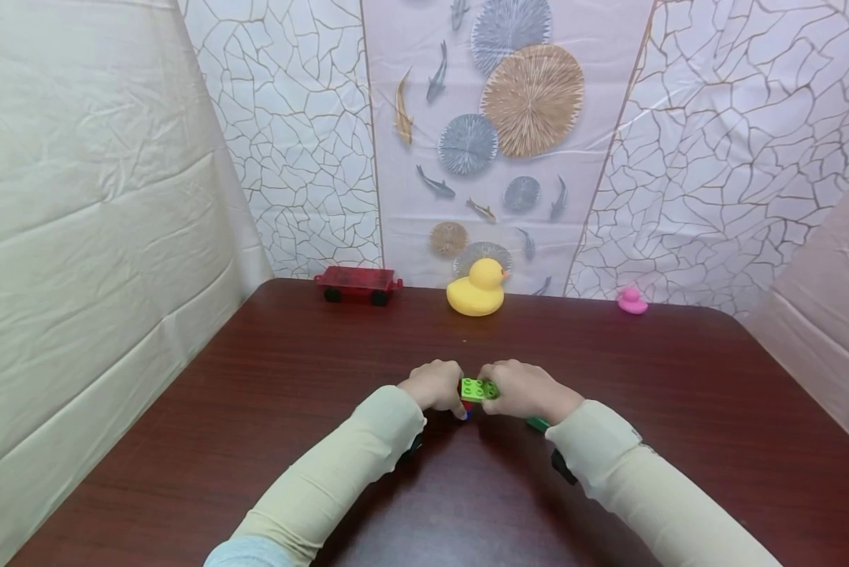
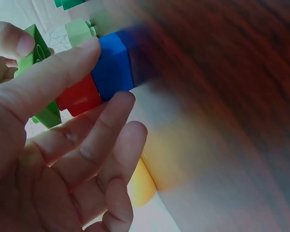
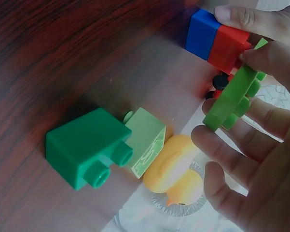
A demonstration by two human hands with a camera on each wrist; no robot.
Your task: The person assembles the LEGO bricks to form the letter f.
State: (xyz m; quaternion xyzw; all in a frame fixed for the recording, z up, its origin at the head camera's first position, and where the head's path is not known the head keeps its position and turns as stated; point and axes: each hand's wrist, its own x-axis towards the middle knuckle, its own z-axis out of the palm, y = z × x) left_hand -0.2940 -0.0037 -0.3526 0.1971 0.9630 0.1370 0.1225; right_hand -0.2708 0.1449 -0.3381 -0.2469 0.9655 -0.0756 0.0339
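My left hand [image 1: 435, 383] pinches a blue brick [image 2: 112, 66] and a red brick [image 2: 82, 95] stacked on it between thumb and fingertips. The blue one is at the bottom, near the tabletop. Between its thumb and fingers, my right hand [image 1: 527, 390] holds a thin bright green building brick [image 3: 231, 94] with studs. This green piece lies right over the red brick's studs; whether they are joined I cannot tell. Beside the right hand, a dark green brick [image 3: 84, 140] rests on the table, with a pale green brick [image 3: 147, 140] behind it in the right wrist view.
Along the back of the brown table [image 1: 290, 378] stand a red toy wagon [image 1: 357, 281] with black wheels, a yellow duck [image 1: 477, 291] and a small pink duck [image 1: 632, 302]. Patterned cloth [image 1: 311, 157] hangs behind, and plain cloth [image 1: 91, 220] closes the left side.
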